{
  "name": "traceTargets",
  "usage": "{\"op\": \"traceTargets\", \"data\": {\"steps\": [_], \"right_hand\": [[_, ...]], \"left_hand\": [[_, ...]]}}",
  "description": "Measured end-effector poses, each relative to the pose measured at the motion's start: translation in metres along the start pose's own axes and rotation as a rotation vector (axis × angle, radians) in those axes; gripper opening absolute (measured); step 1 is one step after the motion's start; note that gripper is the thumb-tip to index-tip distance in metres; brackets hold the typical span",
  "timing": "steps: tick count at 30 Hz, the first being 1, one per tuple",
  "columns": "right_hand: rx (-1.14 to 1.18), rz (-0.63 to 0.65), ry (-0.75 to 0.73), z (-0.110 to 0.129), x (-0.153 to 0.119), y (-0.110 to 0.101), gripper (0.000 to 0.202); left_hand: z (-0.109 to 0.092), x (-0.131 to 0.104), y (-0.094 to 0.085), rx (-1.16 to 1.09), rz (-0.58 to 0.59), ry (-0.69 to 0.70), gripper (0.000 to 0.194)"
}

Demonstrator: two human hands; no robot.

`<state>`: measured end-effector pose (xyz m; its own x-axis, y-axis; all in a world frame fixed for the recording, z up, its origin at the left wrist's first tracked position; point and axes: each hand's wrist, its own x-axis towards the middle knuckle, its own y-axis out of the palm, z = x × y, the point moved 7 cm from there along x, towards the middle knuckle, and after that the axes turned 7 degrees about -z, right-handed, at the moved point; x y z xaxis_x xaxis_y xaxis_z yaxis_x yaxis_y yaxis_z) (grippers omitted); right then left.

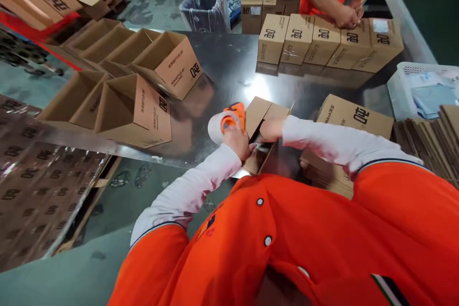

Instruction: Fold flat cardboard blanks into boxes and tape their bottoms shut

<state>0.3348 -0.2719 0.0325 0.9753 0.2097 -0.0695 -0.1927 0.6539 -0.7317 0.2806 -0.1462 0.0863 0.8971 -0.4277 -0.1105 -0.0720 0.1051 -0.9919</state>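
Observation:
My left hand (237, 142) is wrapped round an orange tape dispenser (239, 115) that carries a wide roll of pale tape (216, 129). Directly in front of my body, at the table edge, stands a cardboard carton (258, 111) with its flaps partly raised. My right hand (271, 130) reaches over this carton from the right, knuckles up, its fingers down at the gap between the flaps. Those fingers are mostly hidden, so their grip does not show. The fingertips of both hands nearly meet over the carton.
Several open cartons (154, 110) stand left on the metal table (229, 57). Closed cartons (324, 40) line the far side, by a co-worker's hands (349, 15). To my right are a printed carton (355, 114), flat cardboard (430, 141) and a white basket (398, 88). A lined bin (204, 12) stands beyond.

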Motion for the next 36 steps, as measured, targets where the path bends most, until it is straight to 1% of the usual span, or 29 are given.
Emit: {"op": "traceTargets", "data": {"steps": [1, 2, 3, 4, 5, 6, 7, 8, 10, 12, 13, 15, 16, 17, 19, 22, 23, 25, 27, 28, 30, 32, 34, 35, 36], "right_hand": [[-0.030, 0.077, -0.106, 0.005, -0.009, -0.005, 0.042], [-0.078, 0.137, -0.242, 0.014, -0.019, -0.009, 0.042], [-0.126, 0.166, -0.401, 0.025, -0.030, -0.013, 0.045], [-0.168, 0.160, -0.560, 0.037, -0.039, -0.015, 0.052], [-0.201, 0.120, -0.687, 0.047, -0.044, -0.015, 0.060], [-0.218, 0.063, -0.766, 0.055, -0.044, -0.014, 0.066], [-0.224, 0.019, -0.811, 0.061, -0.040, -0.009, 0.070], [-0.219, -0.008, -0.837, 0.064, -0.033, -0.003, 0.068], [-0.179, -0.046, -0.837, 0.065, -0.013, 0.009, 0.053], [-0.138, -0.038, -0.781, 0.056, 0.004, 0.019, 0.041], [-0.123, -0.013, -0.742, 0.050, 0.010, 0.023, 0.040], [-0.083, 0.044, -0.665, 0.037, 0.017, 0.027, 0.042], [-0.048, 0.068, -0.628, 0.032, 0.018, 0.027, 0.041], [0.006, 0.081, -0.588, 0.028, 0.020, 0.025, 0.038], [0.152, 0.090, -0.491, 0.021, 0.025, 0.021, 0.034], [0.312, 0.071, -0.351, 0.012, 0.033, 0.017, 0.034], [0.327, 0.057, -0.332, 0.010, 0.035, 0.017, 0.032], [0.328, 0.048, -0.349, 0.011, 0.034, 0.019, 0.025], [0.367, 0.067, -0.360, 0.012, 0.033, 0.022, 0.020], [0.420, 0.073, -0.325, 0.011, 0.034, 0.023, 0.019], [0.605, 0.059, -0.143, 0.001, 0.040, 0.022, 0.022], [0.795, 0.026, 0.060, -0.010, 0.045, 0.018, 0.032], [0.949, 0.041, 0.218, -0.017, 0.045, 0.012, 0.043], [0.993, 0.065, 0.272, -0.018, 0.042, 0.009, 0.049], [1.017, 0.117, 0.320, -0.018, 0.039, 0.006, 0.056]], "left_hand": [[0.005, -0.001, 0.001, -0.023, 0.009, -0.017, 0.048], [0.014, -0.001, 0.001, -0.049, 0.017, -0.046, 0.046], [0.025, 0.000, 0.001, -0.076, 0.021, -0.085, 0.045], [0.038, 0.001, 0.002, -0.103, 0.018, -0.126, 0.046], [0.050, 0.003, 0.004, -0.132, 0.008, -0.159, 0.049], [0.062, 0.004, 0.005, -0.171, -0.015, -0.182, 0.054], [0.073, 0.005, 0.006, -0.222, -0.056, -0.196, 0.061], [0.083, 0.004, 0.006, -0.289, -0.112, -0.201, 0.066], [0.099, -0.004, 0.003, -0.457, -0.266, -0.205, 0.065], [0.110, -0.019, -0.005, -0.635, -0.459, -0.220, 0.064], [0.112, -0.029, -0.011, -0.719, -0.558, -0.221, 0.071], [0.107, -0.047, -0.021, -0.852, -0.724, -0.202, 0.090], [0.101, -0.054, -0.026, -0.897, -0.783, -0.187, 0.098], [0.093, -0.058, -0.029, -0.929, -0.831, -0.176, 0.102], [0.076, -0.062, -0.031, -0.960, -0.903, -0.177, 0.100], [0.056, -0.062, -0.024, -1.006, -0.988, -0.185, 0.094], [0.051, -0.063, -0.019, -1.023, -1.006, -0.188, 0.093], [0.046, -0.064, -0.007, -1.048, -1.016, -0.202, 0.088], [0.043, -0.064, 0.006, -1.053, -0.975, -0.216, 0.083], [0.041, -0.063, 0.012, -1.048, -0.938, -0.217, 0.081], [0.038, -0.060, 0.022, -1.028, -0.849, -0.200, 0.075], [0.034, -0.056, 0.027, -0.983, -0.776, -0.159, 0.067], [0.031, -0.053, 0.025, -0.926, -0.752, -0.108, 0.060], [0.030, -0.052, 0.023, -0.904, -0.749, -0.091, 0.058], [0.030, -0.051, 0.021, -0.891, -0.745, -0.081, 0.058]]}}
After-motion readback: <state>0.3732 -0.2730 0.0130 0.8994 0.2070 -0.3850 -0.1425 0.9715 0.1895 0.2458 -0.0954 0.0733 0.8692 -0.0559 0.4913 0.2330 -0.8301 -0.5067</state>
